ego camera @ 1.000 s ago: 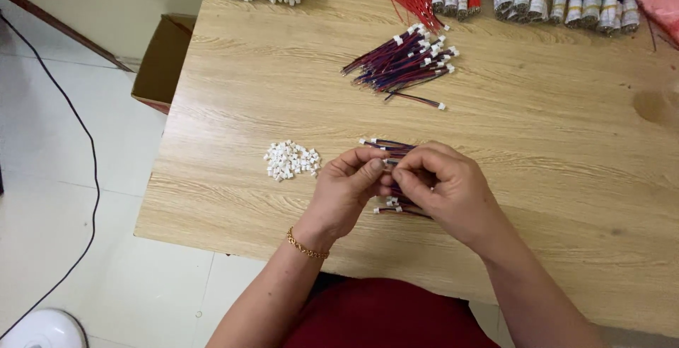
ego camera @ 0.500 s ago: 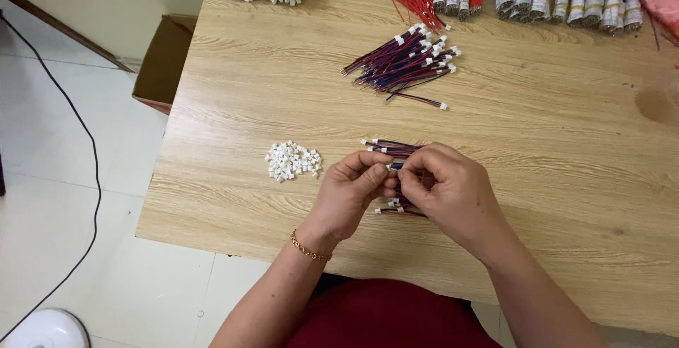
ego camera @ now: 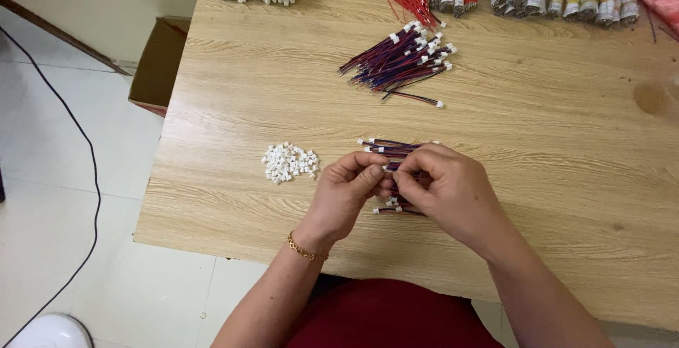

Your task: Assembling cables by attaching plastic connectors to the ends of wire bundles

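Red-and-blue wire bundle [ego camera: 393, 151] half hidden under left hand [ego camera: 344, 198] and right hand [ego camera: 444, 189], both grips pinching it.

Cardboard box [ego camera: 159, 61] and black cable [ego camera: 85, 178], perhaps a cord, on floor.

1. Table [ego camera: 552, 178]: light wood-grain top, fills most of the view; near edge runs bottom-left to bottom-right, left edge slants up toward top-centre.
2. Round darker stain [ego camera: 649, 98] on the tabletop, far right.
3. Floor [ego camera: 64, 249]: pale tiles w/ thin grout lines, left and below the table.
4. Black cable [ego camera: 88, 171] curves across the floor, top-left down to bottom-left.
5. Open cardboard box [ego camera: 157, 65] on the floor, just beside the table's left edge.
6. Wall [ego camera: 106, 1] top-left, cream, w/ dark baseboard strip [ego camera: 56, 33] at its foot.
7. White rounded object [ego camera: 49, 332] in the bottom-left corner, partly cut off.
8. Light even, soft; no hard shadows.
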